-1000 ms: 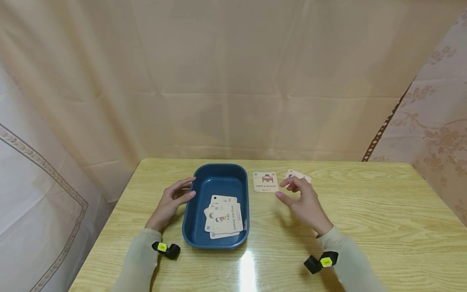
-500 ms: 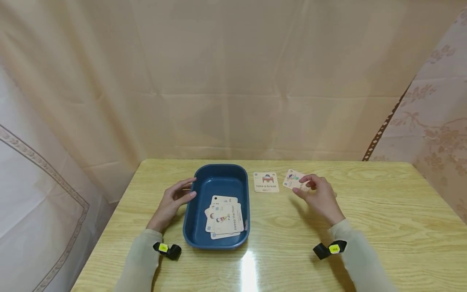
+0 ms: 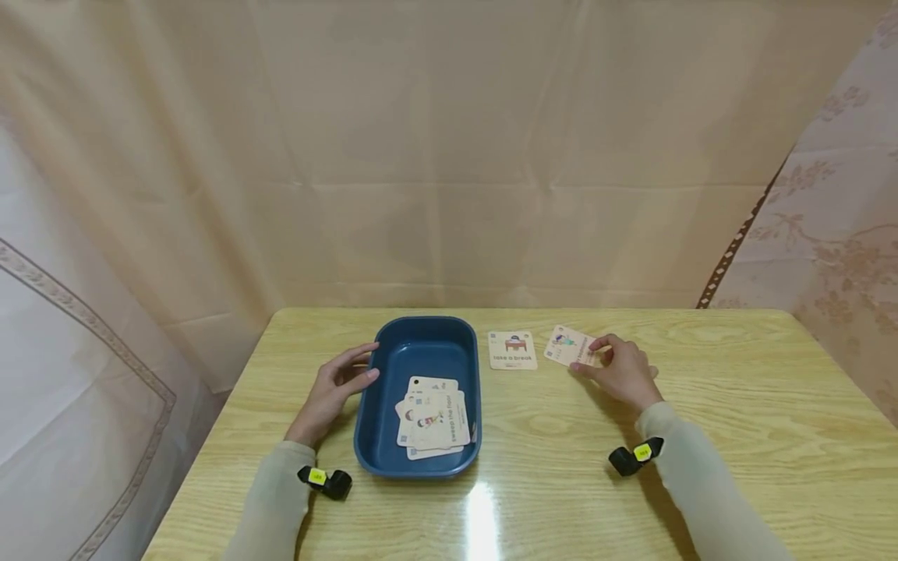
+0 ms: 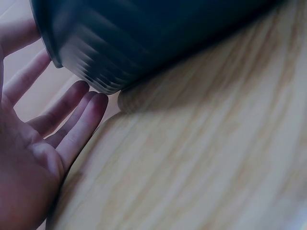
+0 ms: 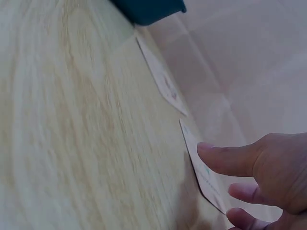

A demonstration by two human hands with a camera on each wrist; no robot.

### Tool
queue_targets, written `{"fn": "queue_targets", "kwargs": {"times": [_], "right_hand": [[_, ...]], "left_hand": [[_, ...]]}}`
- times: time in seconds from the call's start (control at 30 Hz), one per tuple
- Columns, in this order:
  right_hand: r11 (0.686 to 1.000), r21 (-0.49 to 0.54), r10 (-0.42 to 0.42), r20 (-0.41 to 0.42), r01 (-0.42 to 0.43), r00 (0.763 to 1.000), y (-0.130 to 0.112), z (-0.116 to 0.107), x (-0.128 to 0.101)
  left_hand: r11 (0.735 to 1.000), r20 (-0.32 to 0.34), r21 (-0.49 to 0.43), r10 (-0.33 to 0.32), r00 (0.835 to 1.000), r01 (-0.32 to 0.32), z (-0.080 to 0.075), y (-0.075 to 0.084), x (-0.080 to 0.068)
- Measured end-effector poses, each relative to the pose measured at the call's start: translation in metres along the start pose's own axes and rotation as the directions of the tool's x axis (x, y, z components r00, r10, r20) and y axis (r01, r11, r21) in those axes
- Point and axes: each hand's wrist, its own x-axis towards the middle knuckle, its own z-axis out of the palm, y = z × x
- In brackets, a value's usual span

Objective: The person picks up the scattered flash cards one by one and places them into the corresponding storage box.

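Note:
A blue plastic tub [image 3: 372, 456] stands on the table, with a loose pile of picture cards [image 3: 435, 425] inside, a "sweep the floor" card on top. My left hand [image 3: 333, 393] rests its fingertips at the tub's left rim. In the left wrist view, fingers [image 4: 72, 132] stretch beside the tub's ribbed outer wall [image 4: 91, 52]. To the right, my right hand [image 3: 620, 370] has its thumb and fingers spread at the right end of a tilted picture card [image 3: 564, 343], which lies on the table. In the right wrist view the thumb [image 5: 228, 159] overlaps this card [image 5: 196, 165].
A "take a break" card [image 3: 512, 351] lies between the tub and the tilted card. Behind the wooden table [image 3: 547, 475] hangs a beige curtain [image 3: 435, 156]. White patterned cloth [image 3: 63, 374] hangs at the left side.
My right hand has moved right, from beside the "take a break" card to the far end of the tilted card, uncovering most of it. My left hand stays at the tub.

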Motion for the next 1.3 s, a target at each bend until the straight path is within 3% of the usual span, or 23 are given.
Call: {"fn": "queue_targets", "kwargs": {"times": [0.23,0.67,1.3], "right_hand": [[0.998,-0.048,0.030,0.010,-0.030,0.999,0.001,0.000,0.009],[0.990,-0.132,0.065,0.113,-0.049,0.992,0.002,-0.002,0.014],[0.983,-0.177,0.067,0.114,-0.046,0.991,0.001,-0.005,0.016]], "left_hand": [[1.000,-0.005,-0.009,-0.005,1.000,0.005,0.001,0.000,0.000],[1.000,-0.002,0.004,-0.017,1.000,0.017,0.000,-0.002,0.001],[1.000,0.004,0.003,-0.011,1.000,0.011,0.000,-0.002,0.001]]}}
